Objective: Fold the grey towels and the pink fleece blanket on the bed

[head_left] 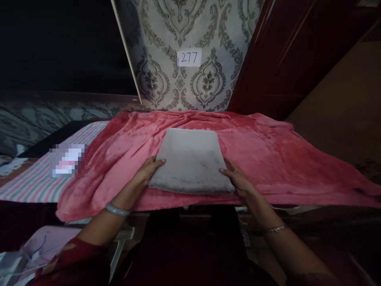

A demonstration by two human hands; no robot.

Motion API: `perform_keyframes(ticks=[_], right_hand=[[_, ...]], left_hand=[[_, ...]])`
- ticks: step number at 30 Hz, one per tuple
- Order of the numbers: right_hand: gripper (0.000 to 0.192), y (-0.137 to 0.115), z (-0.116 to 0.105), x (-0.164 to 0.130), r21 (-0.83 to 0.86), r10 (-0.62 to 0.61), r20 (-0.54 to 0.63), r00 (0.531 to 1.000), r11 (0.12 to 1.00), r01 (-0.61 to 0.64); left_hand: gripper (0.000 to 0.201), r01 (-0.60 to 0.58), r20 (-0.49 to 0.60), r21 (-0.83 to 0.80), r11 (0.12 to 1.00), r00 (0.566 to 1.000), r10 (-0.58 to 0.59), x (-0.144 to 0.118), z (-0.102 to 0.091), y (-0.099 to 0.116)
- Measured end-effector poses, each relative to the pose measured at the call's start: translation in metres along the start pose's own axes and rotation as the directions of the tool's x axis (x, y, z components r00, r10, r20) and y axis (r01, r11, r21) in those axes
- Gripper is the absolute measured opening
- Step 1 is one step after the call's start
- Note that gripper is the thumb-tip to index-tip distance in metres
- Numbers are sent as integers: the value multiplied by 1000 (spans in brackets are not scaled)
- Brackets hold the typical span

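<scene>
A grey towel [192, 159], folded into a neat flat rectangle, is in front of me over a pink plush blanket [253, 159]. My left hand [149, 171] grips its left edge, thumb on top and fingers beneath. At the right edge, my right hand [237, 176] has its thumb on the upper face and the other fingers mostly hidden at the side and below. Whether the towel rests fully on the blanket or is slightly raised I cannot tell.
A striped cloth [38, 184] lies under the blanket at the left, with a blurred item [68, 161] on it. Behind stand a dark television screen [65, 47], a patterned wall with a "277" paper label [189, 57], and a dark red wooden panel [276, 51].
</scene>
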State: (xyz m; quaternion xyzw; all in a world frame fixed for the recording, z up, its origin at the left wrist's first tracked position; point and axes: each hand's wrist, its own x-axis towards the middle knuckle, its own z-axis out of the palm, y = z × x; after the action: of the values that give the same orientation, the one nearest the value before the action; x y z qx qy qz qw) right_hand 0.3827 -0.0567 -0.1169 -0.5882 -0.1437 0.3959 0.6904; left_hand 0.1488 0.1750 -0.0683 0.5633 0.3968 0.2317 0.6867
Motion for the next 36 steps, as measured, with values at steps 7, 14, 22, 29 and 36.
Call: perform_keyframes(ticks=[7, 14, 22, 29, 36], right_hand=[[87, 9, -5, 5, -13, -13, 36, 999, 1000, 13], [73, 11, -4, 7, -20, -59, 68, 996, 998, 60], [53, 10, 0, 11, 4, -64, 138, 988, 998, 64], [53, 9, 1, 14, -3, -73, 172, 982, 997, 75], [82, -10, 3, 32, -65, -50, -12, 999, 997, 49]], left_hand=[[29, 60, -9, -23, 998, 998, -60, 8, -3, -9], [31, 64, 14, -87, 994, 998, -63, 9, -4, -13], [32, 28, 199, -148, 989, 980, 2, 19, -11, 2], [87, -5, 55, -171, 985, 998, 15, 39, -9, 7], [100, -87, 51, -61, 994, 995, 90, 57, -1, 3]])
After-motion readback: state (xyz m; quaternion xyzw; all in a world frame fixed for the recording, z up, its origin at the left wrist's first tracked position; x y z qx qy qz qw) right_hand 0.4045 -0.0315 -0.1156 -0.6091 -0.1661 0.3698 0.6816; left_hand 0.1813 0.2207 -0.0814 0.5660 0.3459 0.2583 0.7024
